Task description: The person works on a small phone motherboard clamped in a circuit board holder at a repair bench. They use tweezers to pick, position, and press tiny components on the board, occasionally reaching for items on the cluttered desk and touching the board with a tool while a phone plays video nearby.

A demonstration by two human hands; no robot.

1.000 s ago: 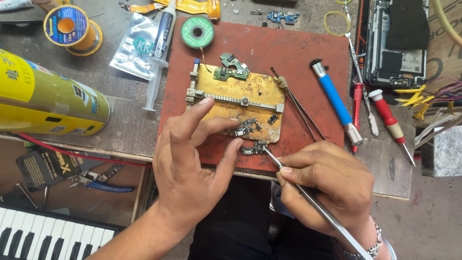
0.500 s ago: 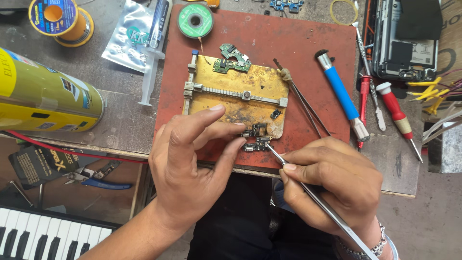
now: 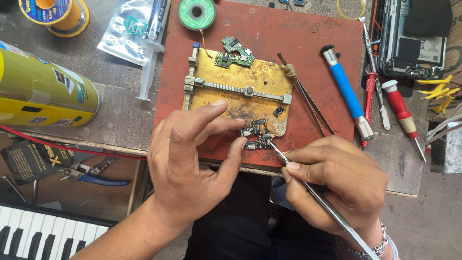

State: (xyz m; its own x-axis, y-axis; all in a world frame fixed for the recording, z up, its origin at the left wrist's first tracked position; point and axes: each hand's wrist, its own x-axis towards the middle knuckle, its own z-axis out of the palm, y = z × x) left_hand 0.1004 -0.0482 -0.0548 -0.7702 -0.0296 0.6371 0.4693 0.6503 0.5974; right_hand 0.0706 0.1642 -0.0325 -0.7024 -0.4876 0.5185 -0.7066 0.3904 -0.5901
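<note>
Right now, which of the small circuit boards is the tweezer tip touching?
The dark board at the plate's lower edge, pinned by the left hand; the green boards lie untouched above.

There is a single view, from a camera worn on the person's head. It looks steeply down, almost straight from above, onto the near edge of the desk [image 3: 120,120], and it sits close. The left hand [image 3: 192,163] and right hand [image 3: 337,183] enter from the bottom of the frame and fill much of its lower half. The red work mat [image 3: 288,48] lies at the centre. A keyboard [image 3: 38,231] shows below the desk at the lower left.
</note>
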